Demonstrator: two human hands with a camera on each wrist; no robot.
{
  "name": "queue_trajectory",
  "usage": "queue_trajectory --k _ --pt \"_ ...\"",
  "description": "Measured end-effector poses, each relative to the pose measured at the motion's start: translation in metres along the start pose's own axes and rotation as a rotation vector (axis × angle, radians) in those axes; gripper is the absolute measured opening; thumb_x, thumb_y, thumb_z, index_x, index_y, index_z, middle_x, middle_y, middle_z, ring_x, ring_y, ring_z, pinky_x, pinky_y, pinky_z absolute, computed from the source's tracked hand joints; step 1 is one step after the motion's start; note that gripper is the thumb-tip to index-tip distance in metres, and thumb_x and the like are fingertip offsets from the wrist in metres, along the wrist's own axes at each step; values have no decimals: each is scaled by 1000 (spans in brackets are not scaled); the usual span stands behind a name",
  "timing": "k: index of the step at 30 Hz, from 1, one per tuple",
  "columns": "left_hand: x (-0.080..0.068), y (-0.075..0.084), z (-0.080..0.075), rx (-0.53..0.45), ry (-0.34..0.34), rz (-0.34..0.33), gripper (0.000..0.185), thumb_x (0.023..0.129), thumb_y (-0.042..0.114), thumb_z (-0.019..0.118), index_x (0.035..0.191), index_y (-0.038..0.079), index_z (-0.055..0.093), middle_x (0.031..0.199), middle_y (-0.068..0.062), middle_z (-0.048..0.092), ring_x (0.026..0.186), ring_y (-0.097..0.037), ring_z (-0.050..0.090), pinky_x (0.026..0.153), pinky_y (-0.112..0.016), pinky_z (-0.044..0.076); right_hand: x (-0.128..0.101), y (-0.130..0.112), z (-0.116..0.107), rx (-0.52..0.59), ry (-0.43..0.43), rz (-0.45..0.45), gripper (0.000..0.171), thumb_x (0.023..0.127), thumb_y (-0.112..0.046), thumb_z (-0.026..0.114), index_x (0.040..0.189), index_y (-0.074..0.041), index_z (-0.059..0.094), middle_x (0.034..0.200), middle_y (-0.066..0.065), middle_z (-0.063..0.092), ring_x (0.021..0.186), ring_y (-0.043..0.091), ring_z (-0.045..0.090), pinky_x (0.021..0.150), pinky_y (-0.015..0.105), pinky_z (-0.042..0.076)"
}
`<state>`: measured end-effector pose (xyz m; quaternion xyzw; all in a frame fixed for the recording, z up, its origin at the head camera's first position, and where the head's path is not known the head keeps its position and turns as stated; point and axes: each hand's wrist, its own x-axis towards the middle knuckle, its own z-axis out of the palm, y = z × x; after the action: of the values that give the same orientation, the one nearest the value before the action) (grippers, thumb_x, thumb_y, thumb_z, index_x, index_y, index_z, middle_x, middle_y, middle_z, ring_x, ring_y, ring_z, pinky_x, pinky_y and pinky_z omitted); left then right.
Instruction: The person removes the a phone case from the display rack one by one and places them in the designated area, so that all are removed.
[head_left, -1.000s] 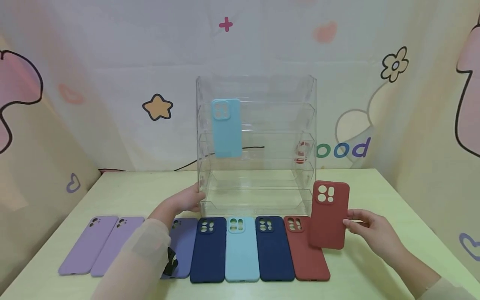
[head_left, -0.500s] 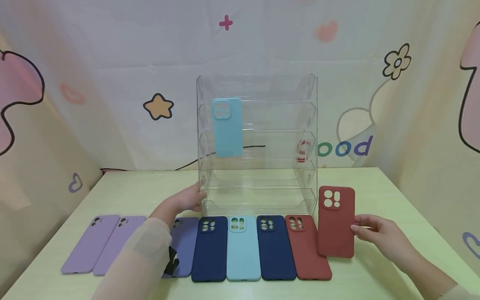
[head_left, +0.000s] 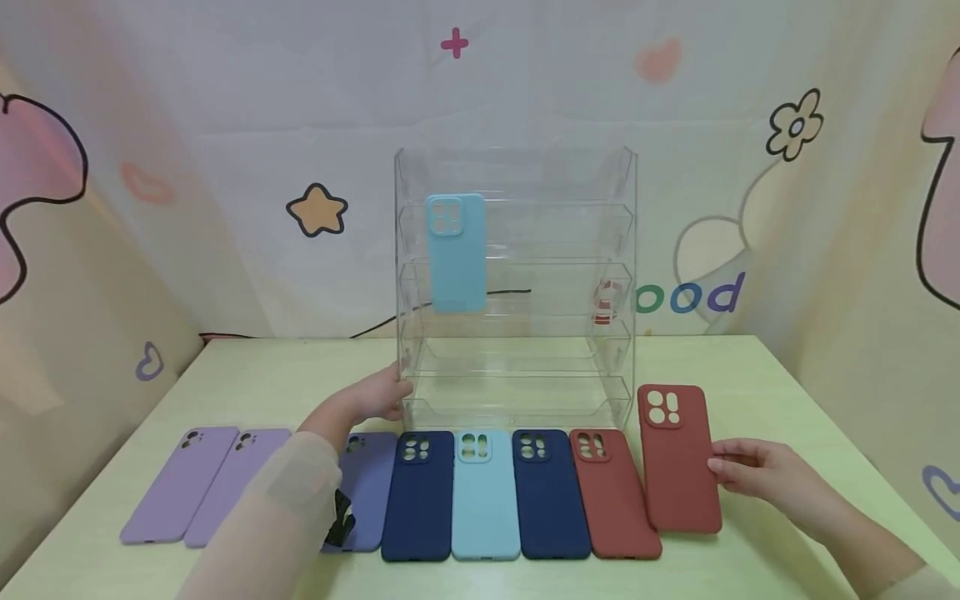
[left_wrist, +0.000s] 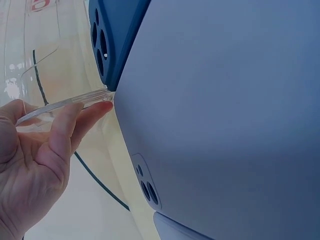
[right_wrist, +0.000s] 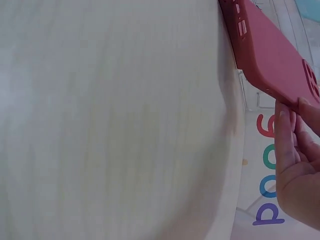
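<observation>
My right hand [head_left: 780, 485] pinches a red phone case [head_left: 678, 475] at its right edge between thumb and fingers. The case leans slightly, its lower left edge right at a second red case [head_left: 617, 508] lying flat. A clear tiered display rack [head_left: 517, 377] stands at the back middle. My left hand [head_left: 367, 398] grips the lower left side panel of this rack; the left wrist view shows thumb and fingers on either side of the clear panel [left_wrist: 70, 102]. One light blue case [head_left: 459, 271] stands upright on the rack's left side.
In front of the rack, the row on the pale table [head_left: 292, 367] also holds navy cases [head_left: 417, 508], a light blue case [head_left: 486, 512] and purple cases [head_left: 180, 487]. My left sleeve [head_left: 270, 517] covers part of the purple ones. A printed curtain [head_left: 247, 167] hangs behind.
My right hand has moved right and down with the red case, from overlapping the lying red case to beside it. The left hand stays on the rack.
</observation>
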<state>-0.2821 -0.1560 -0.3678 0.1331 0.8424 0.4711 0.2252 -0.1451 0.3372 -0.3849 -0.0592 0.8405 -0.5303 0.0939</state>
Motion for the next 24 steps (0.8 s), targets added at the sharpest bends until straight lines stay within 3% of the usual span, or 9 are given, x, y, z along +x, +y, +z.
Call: queue_trajectory --k 15,24 --pt "-2 2 1 -1 -3 10 70 93 3 30 149 12 -12 141 -26 25 45 -11 26 50 -28 32 3 17 -7 35 -156 97 48 92 -16 59 117 22 46 102 8 64 87 13 62 78 30 51" --pt "-2 1 1 -3 2 0 70 93 3 30 149 12 -11 142 -26 23 46 -10 27 50 -27 32 4 15 -2 0 -186 118 49 91 -16 59 115 24 46 100 8 64 84 15 62 75 32 52"
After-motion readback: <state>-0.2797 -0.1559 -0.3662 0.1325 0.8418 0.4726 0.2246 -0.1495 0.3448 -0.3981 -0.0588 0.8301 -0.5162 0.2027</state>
